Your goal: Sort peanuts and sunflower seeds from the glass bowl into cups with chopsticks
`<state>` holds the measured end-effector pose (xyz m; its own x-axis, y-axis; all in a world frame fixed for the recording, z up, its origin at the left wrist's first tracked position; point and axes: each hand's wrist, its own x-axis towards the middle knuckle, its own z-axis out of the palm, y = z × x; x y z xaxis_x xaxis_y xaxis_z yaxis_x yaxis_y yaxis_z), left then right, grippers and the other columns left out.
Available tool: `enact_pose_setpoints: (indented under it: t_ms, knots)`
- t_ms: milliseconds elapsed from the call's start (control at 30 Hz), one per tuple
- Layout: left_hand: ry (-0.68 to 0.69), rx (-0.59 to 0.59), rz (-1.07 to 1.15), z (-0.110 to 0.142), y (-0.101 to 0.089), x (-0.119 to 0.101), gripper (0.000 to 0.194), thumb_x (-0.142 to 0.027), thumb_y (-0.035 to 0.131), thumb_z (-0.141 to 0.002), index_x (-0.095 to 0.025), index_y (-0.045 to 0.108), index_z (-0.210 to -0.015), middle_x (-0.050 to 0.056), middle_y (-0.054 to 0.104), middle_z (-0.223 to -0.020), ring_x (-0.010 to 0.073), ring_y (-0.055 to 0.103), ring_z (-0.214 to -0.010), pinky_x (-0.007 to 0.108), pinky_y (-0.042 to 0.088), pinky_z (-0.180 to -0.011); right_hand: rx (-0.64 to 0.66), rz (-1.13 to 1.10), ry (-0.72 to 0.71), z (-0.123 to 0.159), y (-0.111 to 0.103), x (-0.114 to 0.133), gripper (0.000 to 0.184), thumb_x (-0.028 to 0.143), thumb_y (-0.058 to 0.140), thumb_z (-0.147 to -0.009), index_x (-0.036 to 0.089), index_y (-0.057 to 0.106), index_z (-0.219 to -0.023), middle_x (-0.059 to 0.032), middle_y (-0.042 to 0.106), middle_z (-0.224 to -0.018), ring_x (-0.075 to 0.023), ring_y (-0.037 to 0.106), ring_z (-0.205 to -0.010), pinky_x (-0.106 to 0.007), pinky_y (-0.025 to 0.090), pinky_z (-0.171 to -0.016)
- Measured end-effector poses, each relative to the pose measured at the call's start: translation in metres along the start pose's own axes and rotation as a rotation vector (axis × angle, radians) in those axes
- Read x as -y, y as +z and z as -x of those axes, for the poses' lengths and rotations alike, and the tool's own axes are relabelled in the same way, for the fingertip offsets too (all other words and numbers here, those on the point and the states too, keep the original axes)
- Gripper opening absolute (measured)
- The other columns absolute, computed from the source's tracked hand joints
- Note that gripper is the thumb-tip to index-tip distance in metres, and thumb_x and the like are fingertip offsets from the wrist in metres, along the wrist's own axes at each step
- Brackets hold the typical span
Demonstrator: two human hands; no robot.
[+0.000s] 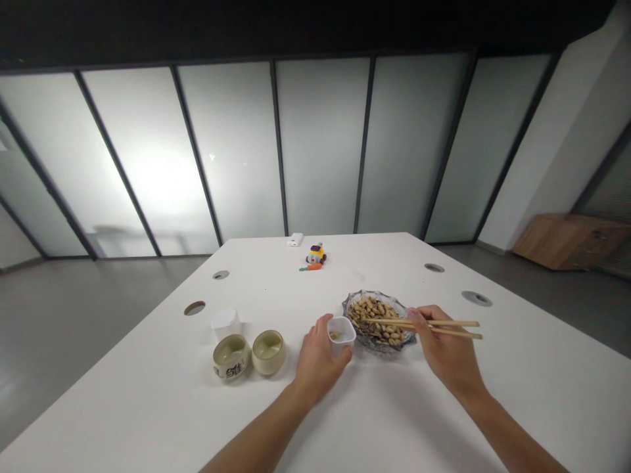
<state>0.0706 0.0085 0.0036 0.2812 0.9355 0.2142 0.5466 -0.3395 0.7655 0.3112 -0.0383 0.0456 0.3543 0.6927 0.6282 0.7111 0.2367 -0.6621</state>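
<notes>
My left hand (318, 358) is wrapped round a small white plastic cup (341, 330) that stands on the white table (148, 394); a few nuts lie in its bottom. Just right of the cup sits a glass dish (378, 320) heaped with peanuts. My right hand (441, 345) grips a pair of wooden chopsticks (419, 325) whose tips reach left over the peanuts in the dish; their back ends stick out to the right.
Two beige ceramic cups (231, 356) (269, 351) stand left of my left hand, with another small white cup (225, 322) behind them. Farther back lie a small toy (315, 255) and a white box (294, 240). Round cable holes (194, 307) dot the table.
</notes>
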Motion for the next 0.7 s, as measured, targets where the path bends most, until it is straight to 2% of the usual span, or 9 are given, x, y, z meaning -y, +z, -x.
enact_pose_setpoints:
  t_ms: [267,400,533,700]
  knots:
    - [-0.003,0.006,-0.010,-0.001,-0.001,0.000,0.066,-0.034,0.069,-0.084,-0.018,0.048,-0.145,0.013,0.063,-0.142,0.0296,0.056,-0.134,0.038,0.039,-0.115,-0.048,-0.016,0.029,-0.001,-0.002,-0.003,0.048,0.068,0.055,-0.096,0.024,0.068,-0.081,-0.0046,0.075,-0.068,-0.0228,0.070,-0.062,-0.031,0.050,-0.056]
    - [-0.009,0.009,-0.013,-0.001,-0.001,-0.001,0.065,-0.033,0.068,-0.084,-0.018,0.049,-0.145,0.012,0.063,-0.143,0.0296,0.056,-0.134,0.038,0.039,-0.116,-0.086,-0.009,-0.010,-0.001,-0.003,-0.006,0.045,0.064,0.055,-0.098,0.024,0.068,-0.084,-0.0029,0.073,-0.068,-0.0208,0.067,-0.060,-0.030,0.049,-0.055]
    - [-0.013,0.005,-0.010,0.000,-0.001,-0.001,0.067,-0.033,0.069,-0.083,-0.017,0.049,-0.145,0.013,0.062,-0.145,0.0300,0.056,-0.135,0.039,0.038,-0.117,-0.017,-0.055,-0.072,0.000,0.001,-0.005,0.042,0.062,0.057,-0.098,0.024,0.070,-0.085,-0.0029,0.072,-0.072,-0.0201,0.067,-0.063,-0.029,0.051,-0.055]
    - [0.003,0.005,-0.012,0.000,0.000,0.000,0.065,-0.033,0.068,-0.084,-0.018,0.049,-0.145,0.012,0.061,-0.146,0.0293,0.056,-0.135,0.039,0.037,-0.117,0.087,-0.094,-0.134,0.004,0.009,-0.007,0.040,0.058,0.057,-0.101,0.024,0.071,-0.084,-0.0042,0.073,-0.081,-0.0212,0.070,-0.074,-0.031,0.055,-0.066]
